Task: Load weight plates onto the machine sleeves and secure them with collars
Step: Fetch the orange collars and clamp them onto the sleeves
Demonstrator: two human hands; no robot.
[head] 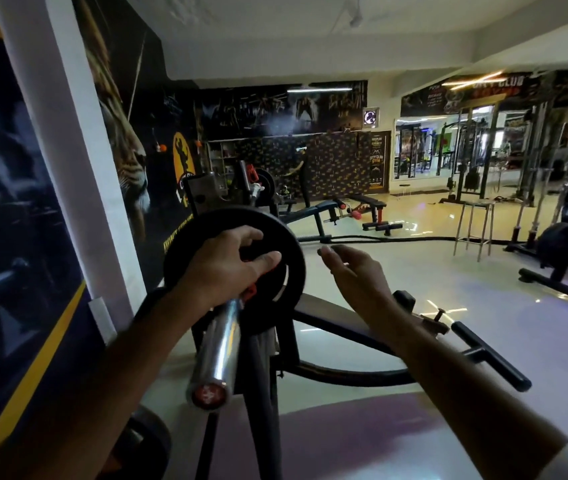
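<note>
A black weight plate (286, 247) sits on the chrome sleeve (216, 344) of the machine, which points toward me and ends in a red cap. My left hand (227, 268) is wrapped around a red collar (250, 292) on the sleeve, right against the plate's face; most of the collar is hidden by my fingers. My right hand (355, 271) hovers to the right of the plate with fingers loosely curled, holding nothing and touching nothing.
The machine's dark frame and a black handle (493, 358) lie below and right. A wall with posters stands close on the left. Farther off are benches (344, 209), a metal stool (474, 226), a cable rack (473, 161) and a glossy floor.
</note>
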